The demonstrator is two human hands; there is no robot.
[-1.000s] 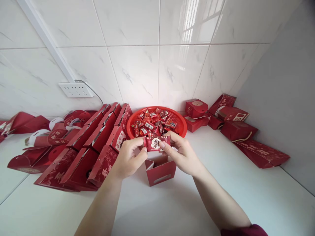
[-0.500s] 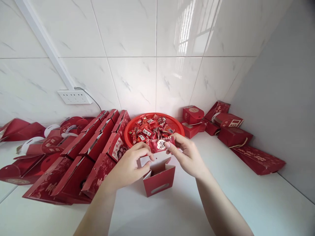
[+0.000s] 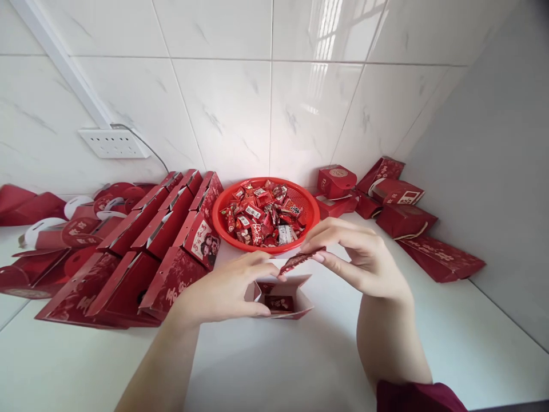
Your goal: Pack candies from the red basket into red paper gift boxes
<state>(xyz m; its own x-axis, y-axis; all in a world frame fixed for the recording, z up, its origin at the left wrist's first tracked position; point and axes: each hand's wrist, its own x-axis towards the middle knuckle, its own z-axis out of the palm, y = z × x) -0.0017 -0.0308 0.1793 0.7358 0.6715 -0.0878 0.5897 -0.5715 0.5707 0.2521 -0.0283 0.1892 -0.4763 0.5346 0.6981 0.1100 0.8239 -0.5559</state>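
A small red wrapped candy (image 3: 295, 261) is pinched between the thumb and fingers of my right hand (image 3: 358, 257). It is held edge-on, just over an open red paper box (image 3: 303, 300) with a pale inside. Another dark red wrapped candy (image 3: 278, 303) lies in the box. My left hand (image 3: 227, 286) is around the box's left side, its thumb by the front edge and its fingers over the back edge. The fingertips of that hand come close to the held candy; whether they touch it I cannot tell.
Behind the box stands a red plastic basket (image 3: 315, 220) of wrapped candies. Rows of red boxes (image 3: 158, 246) stand at left, with more handled boxes (image 3: 81, 234) beyond. Further red boxes (image 3: 441, 257) lie at right by the grey panel. A socket strip (image 3: 114, 143) is on the tiled wall.
The candy in my right hand has turned from face-on to edge-on. My left hand has come round the box. The view has tipped down, showing the box's inside.
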